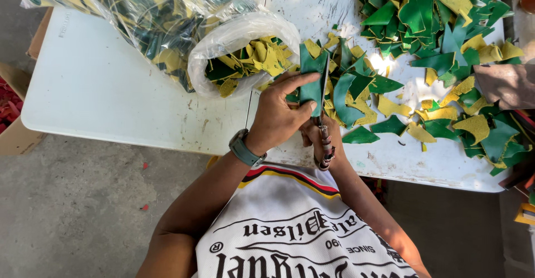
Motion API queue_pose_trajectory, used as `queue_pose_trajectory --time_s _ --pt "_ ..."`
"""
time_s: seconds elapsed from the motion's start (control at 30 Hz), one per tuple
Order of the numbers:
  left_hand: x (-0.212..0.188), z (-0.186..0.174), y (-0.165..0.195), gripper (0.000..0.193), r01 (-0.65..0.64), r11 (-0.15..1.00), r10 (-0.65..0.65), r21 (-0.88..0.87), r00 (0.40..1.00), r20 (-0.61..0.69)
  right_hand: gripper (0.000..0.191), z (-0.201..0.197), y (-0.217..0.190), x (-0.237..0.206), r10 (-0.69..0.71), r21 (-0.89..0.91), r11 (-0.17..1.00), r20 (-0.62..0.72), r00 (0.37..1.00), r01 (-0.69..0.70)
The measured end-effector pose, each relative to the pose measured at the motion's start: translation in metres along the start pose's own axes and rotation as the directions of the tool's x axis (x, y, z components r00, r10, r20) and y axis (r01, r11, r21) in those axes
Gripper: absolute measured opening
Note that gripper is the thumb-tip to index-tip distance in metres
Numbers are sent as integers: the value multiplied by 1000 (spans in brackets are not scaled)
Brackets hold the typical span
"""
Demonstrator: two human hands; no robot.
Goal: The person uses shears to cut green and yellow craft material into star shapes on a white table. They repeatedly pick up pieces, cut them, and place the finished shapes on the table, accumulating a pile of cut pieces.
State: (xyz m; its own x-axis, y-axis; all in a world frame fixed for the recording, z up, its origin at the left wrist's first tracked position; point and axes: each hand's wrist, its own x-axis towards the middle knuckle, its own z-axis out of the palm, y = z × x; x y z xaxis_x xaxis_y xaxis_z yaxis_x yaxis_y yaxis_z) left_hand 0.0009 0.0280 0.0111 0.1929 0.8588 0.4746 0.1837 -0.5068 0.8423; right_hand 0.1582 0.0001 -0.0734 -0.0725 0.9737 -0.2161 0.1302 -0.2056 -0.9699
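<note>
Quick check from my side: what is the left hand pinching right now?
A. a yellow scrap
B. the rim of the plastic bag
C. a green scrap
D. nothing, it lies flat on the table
C: the left hand pinches a green scrap upright between thumb and fingers, while the right hand holds a blade tool against its edge.
</note>
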Motion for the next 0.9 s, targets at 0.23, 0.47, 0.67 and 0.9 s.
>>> queue_pose_trajectory --time_s 0.23,0.47,0.67,0.9 --pt "-5 5 6 45 233 956 -228 -176 973 45 22 1 28 3 77 161 984 -34 996 -70" --pt "-19 8 11 42 231 959 -219 -165 972 89 15 -12 44 9 -320 -101 942 25 947 321" --pt "-18 4 -3 32 263 917 -238 -301 964 118 23 -3 33 -1 84 185 979 -3 996 -82" --pt "7 -39 -5 32 288 951 -237 -112 911 337 28 -39 4 -30 -48 208 978 242 969 -4"
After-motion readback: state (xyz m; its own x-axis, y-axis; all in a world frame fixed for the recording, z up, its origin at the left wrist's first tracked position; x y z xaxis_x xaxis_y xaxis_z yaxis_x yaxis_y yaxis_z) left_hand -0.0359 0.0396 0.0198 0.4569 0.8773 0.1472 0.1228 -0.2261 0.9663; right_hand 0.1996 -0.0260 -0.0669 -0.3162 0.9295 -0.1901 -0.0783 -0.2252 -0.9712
